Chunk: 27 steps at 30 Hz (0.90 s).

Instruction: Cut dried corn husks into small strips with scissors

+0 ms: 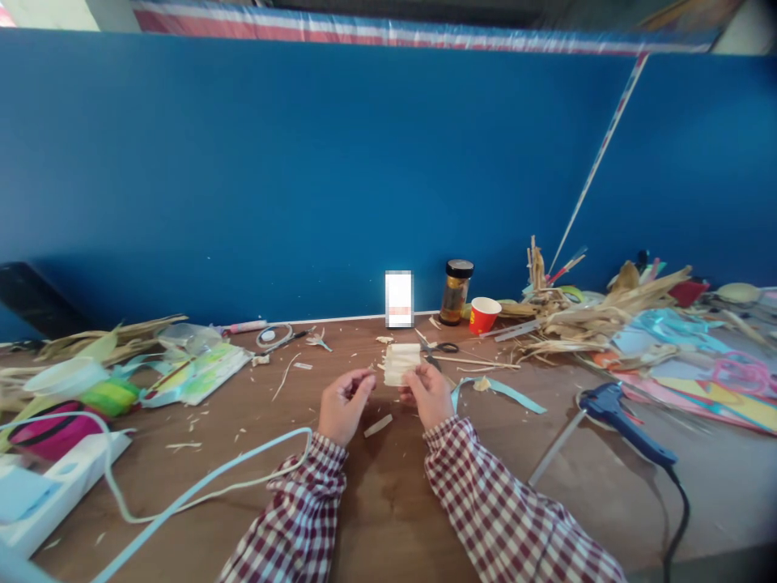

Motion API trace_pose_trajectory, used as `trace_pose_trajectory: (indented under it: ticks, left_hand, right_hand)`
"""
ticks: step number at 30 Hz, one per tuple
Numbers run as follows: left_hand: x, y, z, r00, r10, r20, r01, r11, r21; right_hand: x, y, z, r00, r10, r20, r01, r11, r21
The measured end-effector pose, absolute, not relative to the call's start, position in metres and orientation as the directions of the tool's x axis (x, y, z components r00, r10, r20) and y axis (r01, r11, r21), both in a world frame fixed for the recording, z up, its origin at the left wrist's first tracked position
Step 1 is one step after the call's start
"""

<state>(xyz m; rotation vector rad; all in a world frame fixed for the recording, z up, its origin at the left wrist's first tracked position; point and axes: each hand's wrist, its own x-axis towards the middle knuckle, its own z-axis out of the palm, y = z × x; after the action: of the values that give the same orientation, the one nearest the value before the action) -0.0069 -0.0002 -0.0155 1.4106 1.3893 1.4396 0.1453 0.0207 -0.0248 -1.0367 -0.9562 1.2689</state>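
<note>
My right hand [428,395] pinches a small pale flat piece [401,361] by its lower right edge, above the table. It looks like several light strips laid side by side; the material could be corn husk or thin wood. Left of it, my left hand [345,405] is closed, thumb against the fingertips, apart from the piece. Whatever may be between those fingertips is too small to make out. A short pale strip [379,426] lies on the table between my wrists. Dark-handled scissors [438,348] lie just beyond my right hand.
At right lies a blue glue gun [628,425], its cord running to the front edge. Dried husks [583,324], a red paper cup [484,315], a lidded jar [456,293] and a bright phone screen [399,298] stand along the blue partition. A white power strip [66,494] and cables occupy the left.
</note>
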Motion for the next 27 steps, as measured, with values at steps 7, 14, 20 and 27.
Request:
trace_pose_trajectory:
  ticks: [7, 14, 20, 27]
  left_hand:
    - [0.003, -0.008, -0.019, 0.158, 0.917, 0.365, 0.272, -0.396, 0.877]
    - [0.001, -0.004, -0.024, 0.016, 0.963, 0.268, 0.311, -0.259, 0.914]
    - [-0.004, 0.002, -0.029, -0.063, 0.995, 0.071, -0.016, -0.072, 0.997]
    - [-0.002, 0.001, -0.027, -0.04, 0.998, -0.043, -0.151, 0.037, 0.988]
  right_hand:
    - [0.143, 0.016, -0.023, 0.045, 0.997, -0.06, -0.156, -0.052, -0.986]
    - [0.142, 0.015, -0.024, -0.004, 0.999, -0.043, -0.148, -0.043, -0.988]
    - [0.143, 0.011, -0.019, -0.123, 0.992, 0.039, -0.127, 0.023, -0.992]
    - [0.144, 0.01, -0.02, -0.186, 0.982, 0.034, -0.08, 0.02, -0.997]
